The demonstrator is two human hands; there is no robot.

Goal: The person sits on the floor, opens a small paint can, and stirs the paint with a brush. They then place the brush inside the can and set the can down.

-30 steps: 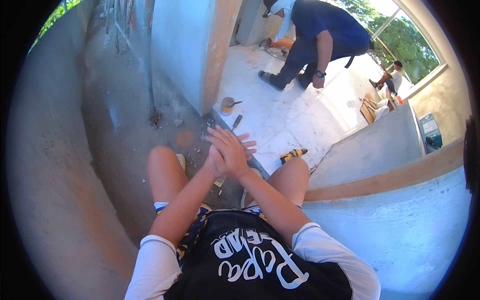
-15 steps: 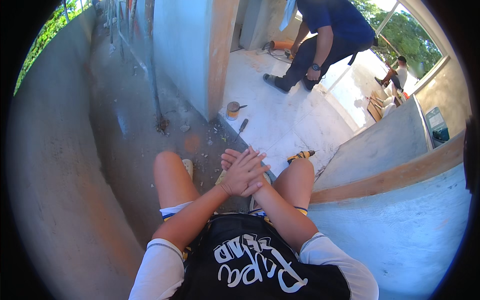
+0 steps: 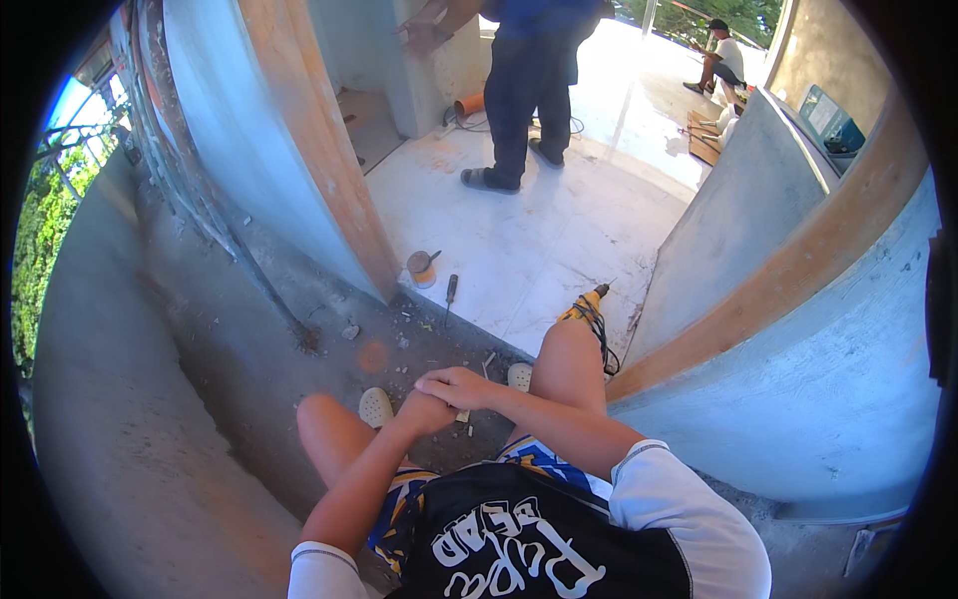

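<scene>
My right hand [image 3: 454,387] is wrapped over my left hand [image 3: 425,410], in front of my lap between my knees. The left is closed, its fingers partly covered by the right; no tool shows in either hand. Ahead of them a screwdriver [image 3: 452,289] with a dark handle lies on the white floor. To its left stands a small round can [image 3: 422,271] with a dark-handled tool across its top. Just beyond my right knee is a yellow power drill [image 3: 586,306], its black cord bunched beside it.
A co-worker in dark trousers [image 3: 517,100] stands on the white tiled floor [image 3: 479,240]. Farther off, another person [image 3: 725,60] sits by wooden pieces. A low wall [image 3: 728,190] bears an open teal case [image 3: 833,125]. Metal poles [image 3: 215,225] lean at left; rubble lies on the grey ground.
My hands have gone from overlapping with spread fingers to clasped, closer to my body. The co-worker has risen from bending and moved left with an arm stretched out. My view has turned right.
</scene>
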